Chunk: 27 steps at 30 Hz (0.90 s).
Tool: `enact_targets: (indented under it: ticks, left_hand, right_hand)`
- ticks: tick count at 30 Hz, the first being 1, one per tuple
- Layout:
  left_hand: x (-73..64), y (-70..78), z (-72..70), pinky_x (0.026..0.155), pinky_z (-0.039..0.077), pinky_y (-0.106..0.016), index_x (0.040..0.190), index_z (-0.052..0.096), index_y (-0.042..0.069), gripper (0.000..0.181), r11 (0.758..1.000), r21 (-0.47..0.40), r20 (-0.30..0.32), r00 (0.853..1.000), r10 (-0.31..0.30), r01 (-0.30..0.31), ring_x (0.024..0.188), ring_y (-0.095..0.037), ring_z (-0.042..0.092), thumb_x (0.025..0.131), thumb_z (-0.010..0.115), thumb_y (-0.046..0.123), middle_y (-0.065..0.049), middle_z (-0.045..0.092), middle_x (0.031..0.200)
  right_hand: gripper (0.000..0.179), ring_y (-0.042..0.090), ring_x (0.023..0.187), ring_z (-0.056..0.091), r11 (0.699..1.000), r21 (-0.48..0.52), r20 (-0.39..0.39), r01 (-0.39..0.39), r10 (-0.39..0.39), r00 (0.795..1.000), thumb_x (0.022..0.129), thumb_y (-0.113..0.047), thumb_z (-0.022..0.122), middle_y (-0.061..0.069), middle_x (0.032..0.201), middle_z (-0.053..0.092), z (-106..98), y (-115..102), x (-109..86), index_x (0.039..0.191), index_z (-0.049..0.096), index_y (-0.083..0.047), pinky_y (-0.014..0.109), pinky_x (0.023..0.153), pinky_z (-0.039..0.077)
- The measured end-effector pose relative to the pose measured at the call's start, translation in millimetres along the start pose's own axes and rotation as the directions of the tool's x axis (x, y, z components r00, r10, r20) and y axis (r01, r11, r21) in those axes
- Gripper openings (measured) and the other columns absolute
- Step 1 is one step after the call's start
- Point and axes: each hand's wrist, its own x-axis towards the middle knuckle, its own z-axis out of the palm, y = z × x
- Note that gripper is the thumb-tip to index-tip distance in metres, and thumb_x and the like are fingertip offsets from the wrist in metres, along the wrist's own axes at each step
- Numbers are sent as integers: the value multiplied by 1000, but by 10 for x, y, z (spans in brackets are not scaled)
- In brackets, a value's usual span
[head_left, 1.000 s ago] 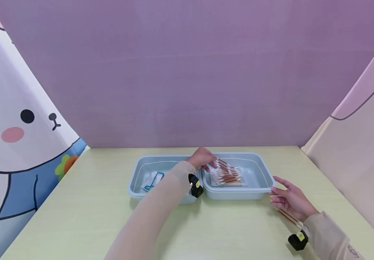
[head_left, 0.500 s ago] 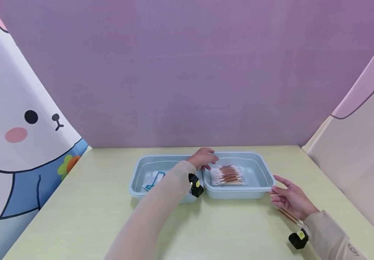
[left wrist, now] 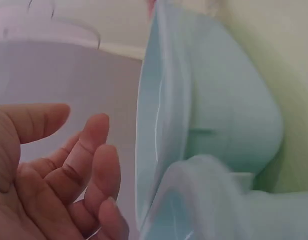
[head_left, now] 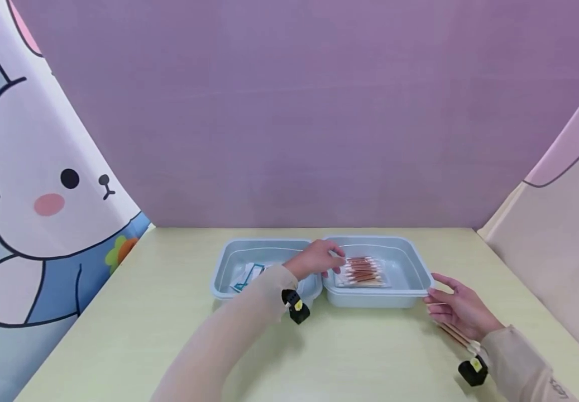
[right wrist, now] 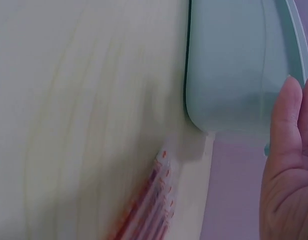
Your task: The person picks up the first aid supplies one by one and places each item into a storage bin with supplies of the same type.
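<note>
My left hand point(head_left: 315, 259) hovers over the left end of the right-hand pale blue tray point(head_left: 379, 300), fingers loosely bent with nothing between them. Inside that tray lie clear packs of cotton swabs point(head_left: 364, 272) with brown sticks and white tips, stacked together. At its near right corner, my right hand point(head_left: 462, 310) holds the rim between thumb and fingers. In the right wrist view, fingers point(right wrist: 285, 117) lie against the tray's rim. Beneath that hand, another pack of cotton swabs point(head_left: 454, 334) rests on the table.
A matching tray point(head_left: 225, 268) stands to the left, rim to rim with the first. White and teal packets point(head_left: 250, 274) lie in it, partly covered by my left forearm. Behind the table point(head_left: 168, 312) rises a purple backdrop point(head_left: 289, 139), with printed cloth at both sides.
My left hand has let go of a cotton swab pack, which now lies on the others in the right tray. My right hand keeps its place at the corner. The head view has shifted slightly.
</note>
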Motion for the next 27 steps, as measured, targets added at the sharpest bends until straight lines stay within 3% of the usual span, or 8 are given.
enact_targets:
  ticks: [3,5,10,17,21,23,25,27]
  left_hand:
    - [-123,-1,78,51,46,-27,111,65,6,21,997,78,-5,1000,28,-27,50,-16,53,94,62,19,-1,66,72]
    - [-209,-16,137,47,43,-26,111,65,7,21,997,77,-14,1000,20,-19,46,-16,52,94,62,19,1,66,69]
    - [-422,-114,353,44,43,-26,117,62,6,26,999,-39,-84,996,31,-35,44,-17,52,95,61,20,0,66,68]
    - [-528,-342,690,45,46,-24,126,56,1,35,977,-169,-227,970,87,-127,44,-11,52,96,59,18,-5,68,73]
    - [-503,-449,822,47,46,-24,123,55,-3,31,959,-230,-323,942,87,-167,45,-9,50,96,57,14,-3,65,73]
    - [-482,-483,872,47,46,-23,120,55,-4,28,945,-266,-365,927,82,-189,45,-8,49,96,57,11,-2,64,74]
    - [-462,-499,912,48,46,-23,118,56,-4,26,928,-310,-397,915,70,-205,46,-6,48,97,56,10,-2,63,75]
    - [-446,-497,951,48,45,-23,115,57,-4,23,912,-347,-428,902,52,-217,46,-6,49,97,55,10,-2,63,77]
  right_hand:
    - [53,11,66,68,1000,-28,-8,-3,3,1000,98,-9,55,7,83,71,8,-5,-4,140,23,-1,29,66,56]
    - [63,11,66,68,998,-55,-15,-11,10,1000,99,-10,53,6,84,70,8,-11,-11,144,12,5,29,67,56]
    - [72,12,68,67,993,-116,-44,-38,33,998,100,-8,50,5,85,69,-31,-39,-55,147,-1,7,32,69,56]
    - [69,12,70,64,957,-280,-103,-80,53,993,99,-8,51,6,91,67,-148,-22,-139,147,5,10,30,70,55]
    - [65,13,69,63,902,-425,-129,-82,29,991,96,-8,54,3,90,66,-228,14,-206,143,15,15,31,70,55]
    - [61,13,68,61,854,-517,-125,-61,-4,992,95,-6,56,2,88,65,-280,25,-247,140,21,18,31,67,55]
    - [58,11,64,57,796,-604,-114,-37,-40,993,93,-4,58,4,86,65,-329,27,-281,136,27,19,28,63,53]
    - [52,10,64,55,712,-702,-97,-13,-78,992,91,-4,59,5,86,64,-373,28,-306,131,36,20,27,59,50]
